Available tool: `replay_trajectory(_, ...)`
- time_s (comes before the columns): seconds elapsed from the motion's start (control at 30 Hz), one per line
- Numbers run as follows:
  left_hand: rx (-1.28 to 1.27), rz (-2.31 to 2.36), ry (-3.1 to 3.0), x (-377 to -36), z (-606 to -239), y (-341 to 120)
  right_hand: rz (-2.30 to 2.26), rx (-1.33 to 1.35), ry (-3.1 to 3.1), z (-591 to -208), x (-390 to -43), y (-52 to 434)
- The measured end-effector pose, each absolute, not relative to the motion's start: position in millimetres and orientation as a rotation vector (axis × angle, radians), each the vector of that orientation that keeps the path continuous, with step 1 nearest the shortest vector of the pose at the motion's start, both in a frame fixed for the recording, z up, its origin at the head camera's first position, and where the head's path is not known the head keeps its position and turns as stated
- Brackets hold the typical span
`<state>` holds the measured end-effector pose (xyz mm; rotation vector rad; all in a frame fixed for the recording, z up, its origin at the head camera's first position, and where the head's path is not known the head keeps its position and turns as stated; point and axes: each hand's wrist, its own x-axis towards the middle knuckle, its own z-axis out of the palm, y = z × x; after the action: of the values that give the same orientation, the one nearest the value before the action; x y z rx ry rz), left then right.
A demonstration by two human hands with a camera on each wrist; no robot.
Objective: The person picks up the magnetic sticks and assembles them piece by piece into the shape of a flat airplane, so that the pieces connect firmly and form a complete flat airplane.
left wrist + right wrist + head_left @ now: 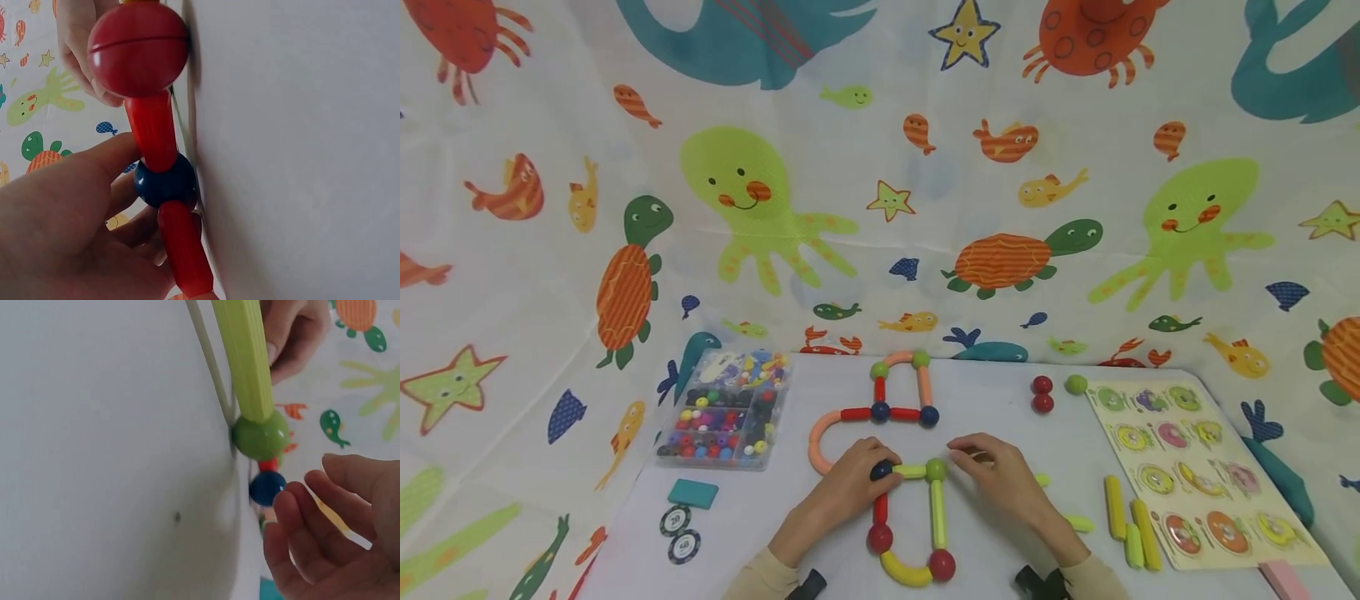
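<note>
Nearest me I see a yellow curved rod between two red balls, closing the loop's bottom on the white table. Above it, my left hand pinches the dark blue ball at the loop's top-left corner, while my right hand lies loosely spread just beside the green ball. Farther back sits the bead box.

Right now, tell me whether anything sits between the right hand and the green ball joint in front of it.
Nothing visible does. The right hand lies just beside the green ball, fingers relaxed, bare white table around them. The left hand grips the dark blue ball on the far side.
</note>
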<state>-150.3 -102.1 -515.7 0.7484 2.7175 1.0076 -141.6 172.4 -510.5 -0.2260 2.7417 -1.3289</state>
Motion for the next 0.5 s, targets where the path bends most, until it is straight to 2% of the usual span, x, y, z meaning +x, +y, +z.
replay_trajectory(0.5,0.728,1.055,2.680,-149.0,-513.8,-105.2,-1.216,-0.006,3.064,-497.9,-120.9,275.7)
